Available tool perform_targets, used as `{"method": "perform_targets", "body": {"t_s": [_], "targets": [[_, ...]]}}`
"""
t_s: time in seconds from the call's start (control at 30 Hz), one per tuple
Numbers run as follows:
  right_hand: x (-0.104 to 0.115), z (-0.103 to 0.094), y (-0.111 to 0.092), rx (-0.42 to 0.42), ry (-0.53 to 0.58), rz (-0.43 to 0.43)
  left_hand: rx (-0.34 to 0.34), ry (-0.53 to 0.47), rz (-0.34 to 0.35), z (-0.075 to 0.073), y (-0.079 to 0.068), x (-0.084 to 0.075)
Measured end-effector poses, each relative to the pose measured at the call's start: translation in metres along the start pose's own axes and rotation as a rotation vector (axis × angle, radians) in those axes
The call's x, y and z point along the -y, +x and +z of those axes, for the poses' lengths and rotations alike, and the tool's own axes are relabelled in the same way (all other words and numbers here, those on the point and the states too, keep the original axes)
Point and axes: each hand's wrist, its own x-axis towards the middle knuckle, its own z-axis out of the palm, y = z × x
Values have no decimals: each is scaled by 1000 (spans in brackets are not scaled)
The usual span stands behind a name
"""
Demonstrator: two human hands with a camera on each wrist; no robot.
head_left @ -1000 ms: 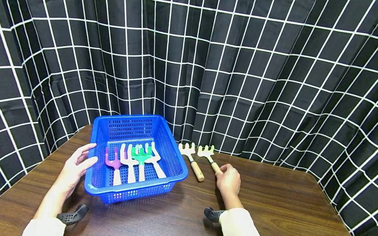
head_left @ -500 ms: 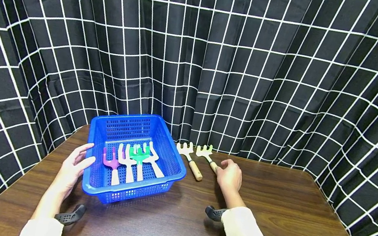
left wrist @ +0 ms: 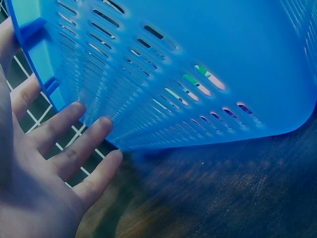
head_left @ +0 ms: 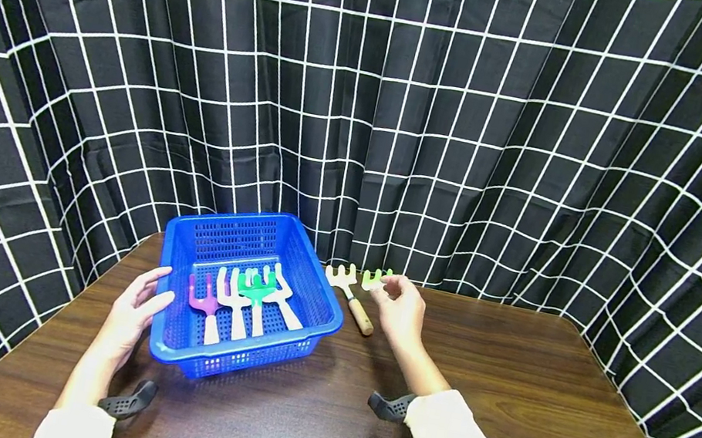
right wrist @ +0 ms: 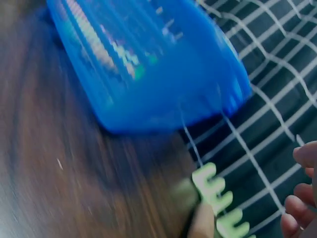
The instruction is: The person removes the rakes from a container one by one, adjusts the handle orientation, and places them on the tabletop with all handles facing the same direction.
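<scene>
A blue plastic basket (head_left: 240, 344) stands at the left of the table. My left hand (head_left: 132, 310) rests at its left rim, thumb and forefinger over the edge; in the left wrist view the other fingers (left wrist: 81, 146) lie straight and spread beside the wall. Inside lie garden hand forks: a pink one (head_left: 207, 303), a green one (head_left: 257, 291) and white ones. My right hand (head_left: 403, 314) hovers over a light green hand fork (head_left: 375, 281), covering its handle, its fingers loosely bent and apart from the fork in the right wrist view. A cream hand fork (head_left: 360, 317) lies left of it.
The brown wooden table (head_left: 313, 432) ends at the back against a black curtain (head_left: 475, 155) with a white grid. The basket's right corner stands close to the cream fork. Dark wrist mounts (head_left: 390, 406) stick out from both wrists.
My right hand has moved left and up, from the end of the light green fork's handle to over the fork. My left hand has stayed at the basket rim; the view has shifted slightly.
</scene>
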Motion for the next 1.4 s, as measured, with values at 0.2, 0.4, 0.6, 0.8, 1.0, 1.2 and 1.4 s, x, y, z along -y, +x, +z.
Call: {"method": "perform_targets", "body": {"t_s": [0.2, 0.4, 0.6, 0.8, 1.0, 1.2, 1.4], "targets": [[29, 9, -14, 29, 94, -87, 2, 6, 1, -1, 0, 0], [52, 17, -21, 105, 176, -162, 2, 10, 0, -1, 1, 1], [68, 25, -28, 194, 232, -204, 6, 9, 2, -1, 2, 1], [77, 39, -35, 226, 310, -243, 2, 23, -4, -2, 2, 1], [86, 52, -41, 303, 250, -266, 1, 4, -1, -2, 2, 2], [92, 59, -40, 420, 11, -237, 3, -12, 6, 1, 3, 2], [99, 62, -34, 563, -83, -191, 1, -32, 7, 0, 2, 3]]}}
